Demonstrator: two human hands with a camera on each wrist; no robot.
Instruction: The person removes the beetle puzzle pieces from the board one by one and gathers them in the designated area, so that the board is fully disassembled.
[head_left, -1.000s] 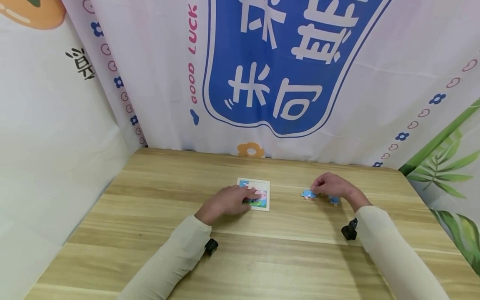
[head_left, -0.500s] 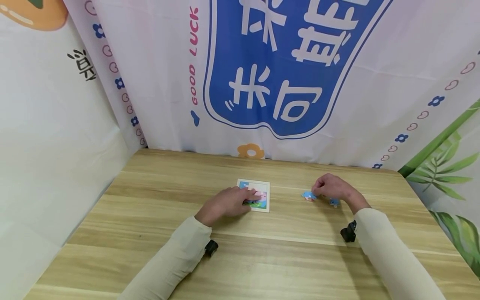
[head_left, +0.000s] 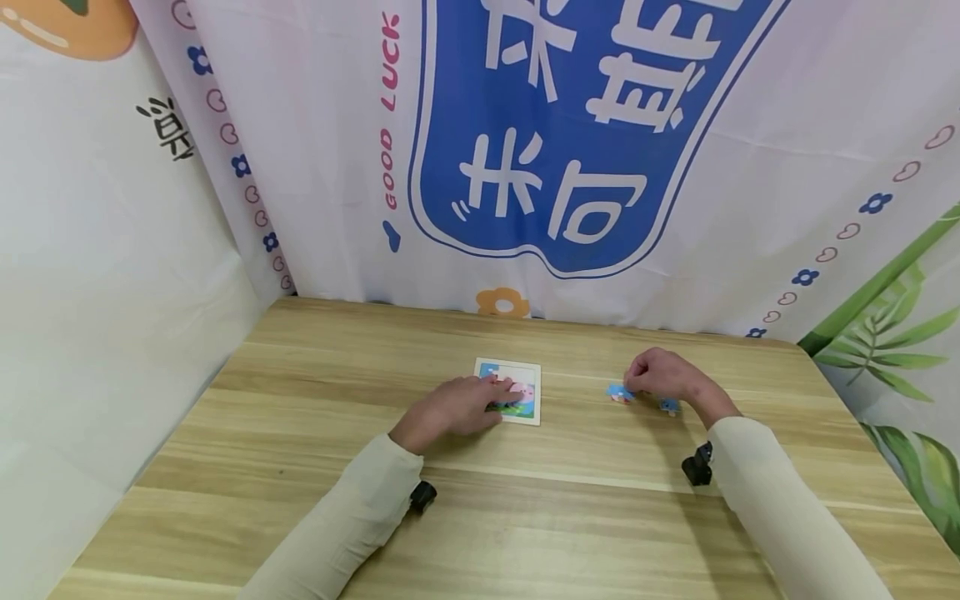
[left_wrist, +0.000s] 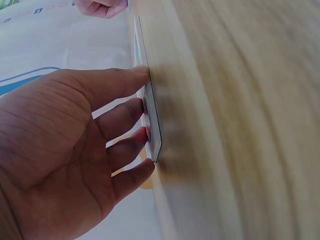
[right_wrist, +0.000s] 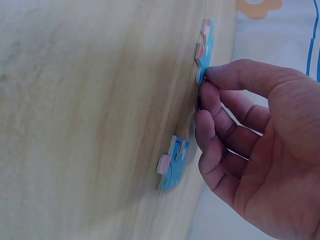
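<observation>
A small square jigsaw tray (head_left: 536,421) with a white border and a pink-and-blue cartoon picture lies on the table. My left hand (head_left: 461,406) rests on it, its spread fingertips touching the picture and covering part of it. A bare white patch shows along the tray's upper part. To the right, my right hand (head_left: 663,372) pinches the edge of a blue-and-pink puzzle piece (right_wrist: 206,50) between thumb and index finger. Another blue puzzle piece (right_wrist: 175,165), with a pink knob, lies on the table beneath the curled fingers of that hand.
The wooden table (head_left: 480,517) reaches back to a printed cloth (head_left: 330,167) hanging behind it. White fabric (head_left: 112,292) stands along the left side. A black wrist camera (head_left: 697,465) sits under the right sleeve, and another camera (head_left: 423,496) under the left.
The pinched puzzle piece has shifted very slightly to the right and turned a little in the right hand's fingers. The left hand stays in place on the tray.
</observation>
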